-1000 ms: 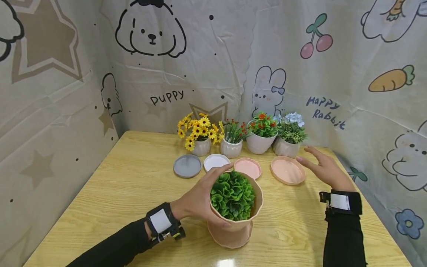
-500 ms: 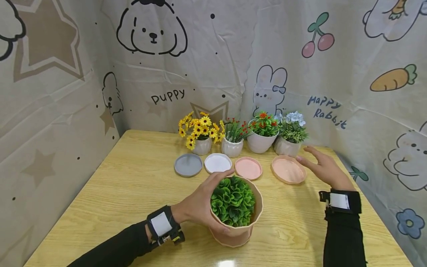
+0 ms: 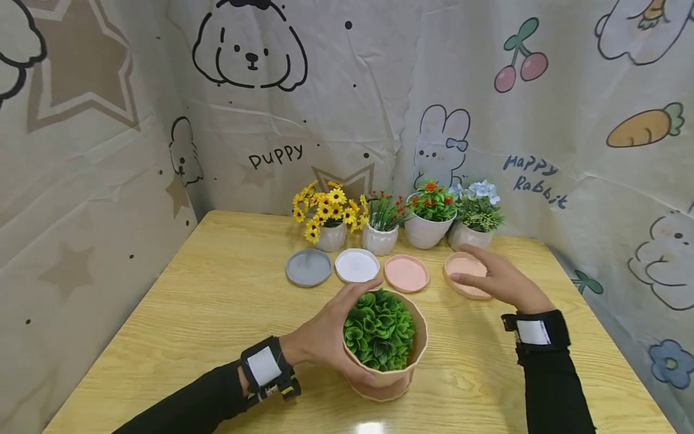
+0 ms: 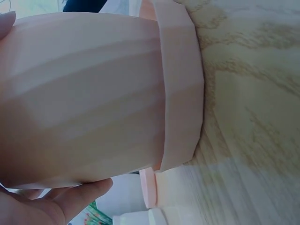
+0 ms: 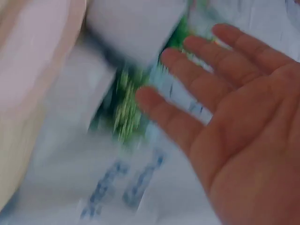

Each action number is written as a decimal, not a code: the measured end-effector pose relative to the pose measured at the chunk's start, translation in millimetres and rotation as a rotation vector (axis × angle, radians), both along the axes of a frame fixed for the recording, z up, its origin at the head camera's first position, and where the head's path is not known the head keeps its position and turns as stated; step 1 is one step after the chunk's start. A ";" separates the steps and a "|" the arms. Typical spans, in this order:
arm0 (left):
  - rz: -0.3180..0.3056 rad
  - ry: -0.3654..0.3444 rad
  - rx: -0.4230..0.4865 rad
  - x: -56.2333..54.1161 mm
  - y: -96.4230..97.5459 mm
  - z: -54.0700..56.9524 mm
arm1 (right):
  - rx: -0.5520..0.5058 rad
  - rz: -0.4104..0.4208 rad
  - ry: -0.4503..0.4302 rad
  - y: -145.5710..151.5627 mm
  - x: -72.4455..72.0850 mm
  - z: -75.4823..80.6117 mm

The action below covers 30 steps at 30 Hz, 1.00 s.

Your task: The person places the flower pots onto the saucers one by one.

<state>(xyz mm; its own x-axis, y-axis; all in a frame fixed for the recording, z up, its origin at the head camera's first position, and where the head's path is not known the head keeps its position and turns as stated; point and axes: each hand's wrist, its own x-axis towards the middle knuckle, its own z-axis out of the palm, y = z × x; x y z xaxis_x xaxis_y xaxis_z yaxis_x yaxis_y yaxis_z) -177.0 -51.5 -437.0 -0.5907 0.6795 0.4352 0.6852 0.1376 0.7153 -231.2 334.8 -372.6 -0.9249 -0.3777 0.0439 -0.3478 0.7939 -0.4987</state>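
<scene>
My left hand (image 3: 328, 331) grips the side of a peach flowerpot (image 3: 420, 337) that holds a leafy green plant (image 3: 379, 328). In the left wrist view the base of the flowerpot (image 4: 84, 103) sits inside the raised rim of a peach saucer (image 4: 183, 89) on the table. My right hand (image 3: 501, 280), fingers spread and nothing in them, hovers over the right edge of another peach saucer (image 3: 461, 265) and covers part of it. The right wrist view shows the palm and extended fingers of this right hand (image 5: 248, 112).
Left of that second saucer lie a grey saucer (image 3: 308, 268), a white saucer (image 3: 357, 265) and a pink saucer (image 3: 406, 273). Behind them stand several potted flowers, among them yellow flowers (image 3: 328, 211) and blue flowers (image 3: 479, 193). A printed curtain (image 3: 347, 108) surrounds the wooden table (image 3: 217, 289).
The flowerpot has come down onto the saucer beneath it, with my left hand still around it. My right hand has moved left, over the second peach saucer.
</scene>
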 end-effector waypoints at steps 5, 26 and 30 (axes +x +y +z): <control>0.010 -0.023 -0.016 0.3 1.6 0.6 | -0.028 0.292 -0.051 -32.8 16.6 -34.6; -0.029 -0.153 -0.037 1.8 -4.0 1.8 | -0.320 0.491 -0.252 -83.7 49.0 -93.4; 0.007 -0.081 -0.102 -7.8 -19.7 8.7 | -0.324 0.496 -0.279 -85.2 47.9 -92.1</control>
